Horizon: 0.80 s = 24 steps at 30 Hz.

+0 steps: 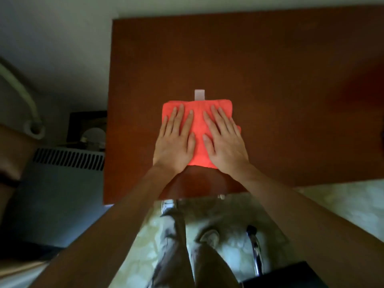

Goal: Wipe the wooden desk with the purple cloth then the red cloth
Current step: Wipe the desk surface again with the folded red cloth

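A folded red terry cloth [198, 129] lies flat on the reddish-brown wooden desk [270, 69], toward its near edge. The left hand [175, 142] and right hand [225, 142] press on it side by side, fingers straight, gripping nothing. A small white tag [199, 95] sticks out from the cloth's far edge.

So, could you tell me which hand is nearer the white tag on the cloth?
Left, narrowly. The left hand lies below-left of the white tag; the right hand below-right.
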Available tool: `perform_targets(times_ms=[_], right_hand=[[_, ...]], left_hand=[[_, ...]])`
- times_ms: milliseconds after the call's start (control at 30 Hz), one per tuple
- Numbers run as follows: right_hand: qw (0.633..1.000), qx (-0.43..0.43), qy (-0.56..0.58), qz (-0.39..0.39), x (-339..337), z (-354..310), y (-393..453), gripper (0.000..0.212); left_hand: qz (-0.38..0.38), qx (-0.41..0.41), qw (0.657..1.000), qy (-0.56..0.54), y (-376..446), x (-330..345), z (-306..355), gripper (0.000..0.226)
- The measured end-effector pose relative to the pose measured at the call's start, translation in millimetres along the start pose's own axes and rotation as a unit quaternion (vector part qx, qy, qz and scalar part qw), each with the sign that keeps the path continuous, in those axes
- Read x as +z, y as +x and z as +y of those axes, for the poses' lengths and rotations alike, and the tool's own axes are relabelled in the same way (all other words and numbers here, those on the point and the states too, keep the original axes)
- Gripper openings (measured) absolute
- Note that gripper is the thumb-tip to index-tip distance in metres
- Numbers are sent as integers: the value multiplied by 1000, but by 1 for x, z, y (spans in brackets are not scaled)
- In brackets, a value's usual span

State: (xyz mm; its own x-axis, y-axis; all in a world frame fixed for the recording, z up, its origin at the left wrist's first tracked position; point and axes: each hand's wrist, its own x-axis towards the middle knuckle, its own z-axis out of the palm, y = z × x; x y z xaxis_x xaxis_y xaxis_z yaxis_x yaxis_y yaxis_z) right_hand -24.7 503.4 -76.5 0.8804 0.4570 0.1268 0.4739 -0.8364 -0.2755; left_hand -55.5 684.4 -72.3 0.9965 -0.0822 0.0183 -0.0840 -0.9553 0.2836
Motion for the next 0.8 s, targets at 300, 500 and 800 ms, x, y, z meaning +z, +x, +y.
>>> perform_targets(times_ms=[300,500,800], right_hand=[[1000,10,8,-9,-14,-6,-123,59],[1000,14,10,-3,-16,3,-107,57],[998,17,18,49,-10,69,27,59]], left_hand=[[-15,0,1000,-3,-110,17,63,60],[-13,-2,1000,-19,-93,13,61,61],[44,23,999,-21,62,18,34,60]])
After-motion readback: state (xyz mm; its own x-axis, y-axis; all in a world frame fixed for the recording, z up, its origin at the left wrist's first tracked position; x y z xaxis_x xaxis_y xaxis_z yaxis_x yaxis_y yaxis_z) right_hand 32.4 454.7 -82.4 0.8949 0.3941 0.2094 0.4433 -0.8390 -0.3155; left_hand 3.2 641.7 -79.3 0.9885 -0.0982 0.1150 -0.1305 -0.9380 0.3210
